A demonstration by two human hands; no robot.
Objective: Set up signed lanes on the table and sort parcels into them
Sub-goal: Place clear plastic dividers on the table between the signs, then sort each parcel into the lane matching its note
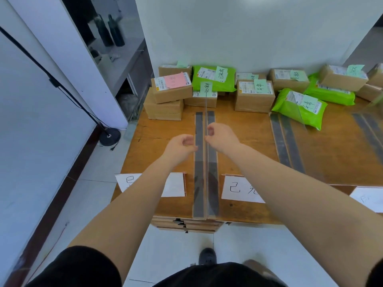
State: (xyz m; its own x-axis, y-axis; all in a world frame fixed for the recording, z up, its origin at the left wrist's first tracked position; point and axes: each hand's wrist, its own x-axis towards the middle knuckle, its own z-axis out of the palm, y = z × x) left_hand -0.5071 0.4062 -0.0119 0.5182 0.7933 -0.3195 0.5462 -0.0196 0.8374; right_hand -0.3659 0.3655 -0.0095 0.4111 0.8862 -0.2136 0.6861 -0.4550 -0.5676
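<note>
I look down on a wooden table (248, 141) against a white wall, with tiled floor on its left and near sides. My left hand (182, 145) and right hand (221, 135) hover close together over the table's middle, fingers curled. Each seems to pinch a clear upright divider (206, 125) that runs from the near edge toward the far edge between two dark tape strips (199, 162); I cannot tell for sure, as the sheet is nearly invisible. A second pair of strips (287, 141) lies to the right. White paper signs (242, 189) sit along the near edge, one partly under my left forearm. Parcels crowd the far edge: brown boxes (255, 96) and green bags (213, 78), most with green notes, one box with a pink note (175, 80). One green bag (298, 106) lies forward onto the second strips. The middle of the table between the signs and parcels is open wood. A black lamp stand (109, 136) stands on the floor by the far left corner.
</note>
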